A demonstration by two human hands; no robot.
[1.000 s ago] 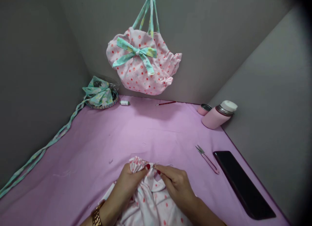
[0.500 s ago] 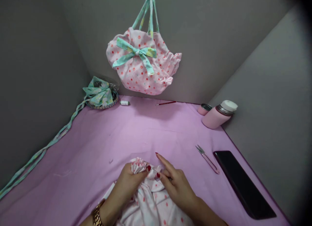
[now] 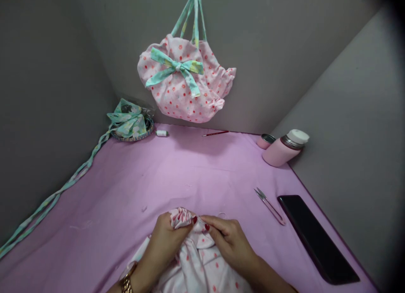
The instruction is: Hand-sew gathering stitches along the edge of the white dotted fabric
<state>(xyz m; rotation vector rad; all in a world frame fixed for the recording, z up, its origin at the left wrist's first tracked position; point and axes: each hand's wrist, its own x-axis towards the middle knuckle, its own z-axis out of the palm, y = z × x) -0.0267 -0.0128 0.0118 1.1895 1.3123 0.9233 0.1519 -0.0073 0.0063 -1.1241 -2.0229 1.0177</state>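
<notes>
Grey walls [image 3: 344, 128] stood around a mauve sheet [image 3: 104, 192]. The dotted cloth [image 3: 202, 272] lay bunched at the sheet's near side, between the forearms. The left hand [image 3: 164, 238] clasped its gathered edge; the right hand [image 3: 232, 238] formed a narrow pinch close by, its contents indiscernible. Snips [image 3: 268, 206] lay to the right; the bottle [image 3: 277, 153] beyond showed a plain pink side.

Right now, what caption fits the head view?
Left fingers pinch dotted cloth, right fingers against it, snips lying to the right.
</notes>
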